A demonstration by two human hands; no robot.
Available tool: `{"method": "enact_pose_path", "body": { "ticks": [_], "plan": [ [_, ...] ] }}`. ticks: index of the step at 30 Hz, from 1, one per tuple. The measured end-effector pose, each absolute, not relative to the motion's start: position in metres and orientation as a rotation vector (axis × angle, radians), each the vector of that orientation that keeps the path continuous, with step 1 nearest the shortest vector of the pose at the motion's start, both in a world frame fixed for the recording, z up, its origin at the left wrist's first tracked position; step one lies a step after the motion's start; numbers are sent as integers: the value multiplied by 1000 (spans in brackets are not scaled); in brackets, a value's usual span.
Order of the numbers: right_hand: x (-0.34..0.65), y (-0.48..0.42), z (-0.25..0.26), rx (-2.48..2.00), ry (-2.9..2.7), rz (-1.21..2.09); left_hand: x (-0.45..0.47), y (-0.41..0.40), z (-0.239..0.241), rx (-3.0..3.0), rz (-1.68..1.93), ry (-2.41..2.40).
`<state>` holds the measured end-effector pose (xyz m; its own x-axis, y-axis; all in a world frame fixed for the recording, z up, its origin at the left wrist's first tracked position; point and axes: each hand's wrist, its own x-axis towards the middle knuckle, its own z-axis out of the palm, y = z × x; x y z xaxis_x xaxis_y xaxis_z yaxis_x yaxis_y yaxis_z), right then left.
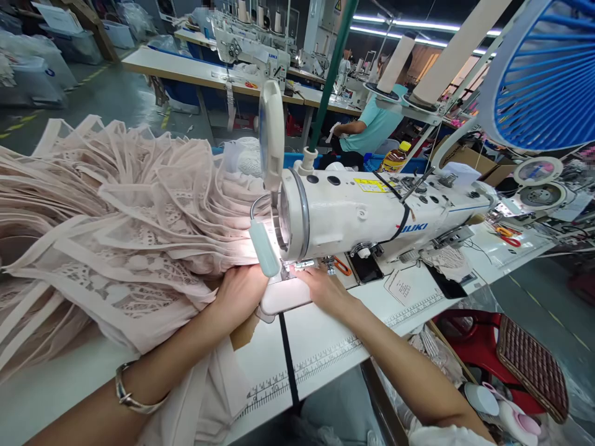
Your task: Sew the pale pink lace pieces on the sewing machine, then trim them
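Observation:
My left hand [244,290] is closed at the left of the sewing machine's needle area, against pale pink lace fabric [153,266]; its fingertips are partly hidden behind a small pale green lamp [264,249]. On the other side of the presser foot [285,271], my right hand [325,290] has its fingers drawn together at the front of the foot. Whatever lies between those fingers is too small to make out. Both hands rest by the rounded white bed [286,297] of the white sewing machine [344,210]. Under my left forearm, more pink fabric hangs over the table edge.
A tall stack of pink lace pieces [93,179] fills the left side. Orange-handled snips [343,266] lie behind my right hand. A blue fan [543,74] stands at upper right. Beyond the machine sits a person in a turquoise shirt [374,127]. A printed ruler [325,357] runs along the table's front.

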<state>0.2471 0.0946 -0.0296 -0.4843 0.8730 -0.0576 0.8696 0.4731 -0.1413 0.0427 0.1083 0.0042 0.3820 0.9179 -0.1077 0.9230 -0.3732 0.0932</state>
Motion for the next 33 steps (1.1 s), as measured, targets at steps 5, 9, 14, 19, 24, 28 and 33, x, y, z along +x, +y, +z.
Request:
{"method": "enact_pose_path", "body": {
  "ticks": [5, 9, 14, 19, 24, 28, 33],
  "plan": [
    [240, 93, -30, -1560, -2629, 169, 31, 92, -3, 2574, 96, 1690],
    [236, 93, -30, -1561, -2639, 144, 23, 76, -15, 2898, 548, 1514],
    [234, 92, -19, -1631, -2653, 280, 26, 70, -18, 3152, 891, 1174],
    [235, 91, -12, -1720, -2640, 467, 30, 71, -15, 3193, 1063, 987],
    [238, 93, -20, -1708, -2625, 422, 30, 72, -15, 3179, 1057, 993],
    [238, 94, -21, -1721, -2620, 404, 31, 72, -15, 3170, 1118, 978],
    [238, 96, -21, -1688, -2606, 468, 31, 71, -16, 3210, 1140, 956]
  ]
}}
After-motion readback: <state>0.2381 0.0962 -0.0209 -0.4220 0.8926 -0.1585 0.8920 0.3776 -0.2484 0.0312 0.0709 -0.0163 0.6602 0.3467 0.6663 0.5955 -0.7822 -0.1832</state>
